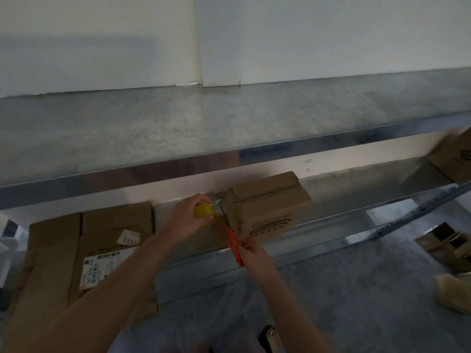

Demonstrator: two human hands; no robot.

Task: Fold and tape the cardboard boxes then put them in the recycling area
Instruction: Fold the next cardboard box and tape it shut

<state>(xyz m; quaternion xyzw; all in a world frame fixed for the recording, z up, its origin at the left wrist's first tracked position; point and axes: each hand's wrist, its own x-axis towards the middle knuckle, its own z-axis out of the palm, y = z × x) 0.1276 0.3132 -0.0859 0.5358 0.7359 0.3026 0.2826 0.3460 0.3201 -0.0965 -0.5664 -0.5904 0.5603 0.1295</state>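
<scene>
In the middle of the frame, a small closed cardboard box [267,207] stands on the metal shelf [356,192]. The person is working at its left side. The left hand [190,217] is wrapped around a yellow tape roll [204,212] and holds it just beside the box. A short strip of clear tape seems to run from the roll to the cardboard. The right hand [251,253], lower and a little to the right, grips the orange scissors [233,239], whose tips point up to that strip. The blades are too small and dark to tell if they are apart or together. At the lower left of the frame, a flattened cardboard box [89,250] with shipping labels lies on the same shelf. Another box [456,159] sits at the far right edge.

The step in hand is probably the cutting of the tape, so the task looks only partly done.

Several things could go wrong here:
- The blades work very close to the left fingers, so a hurried cut may nick them.
- If the left hand relaxes, the strip goes slack and may stick to itself or wrinkle.
- If it pulls too hard, the light box may slide or tip on the smooth metal.
- After the cut, the loose end may lift if nobody presses it down.
</scene>
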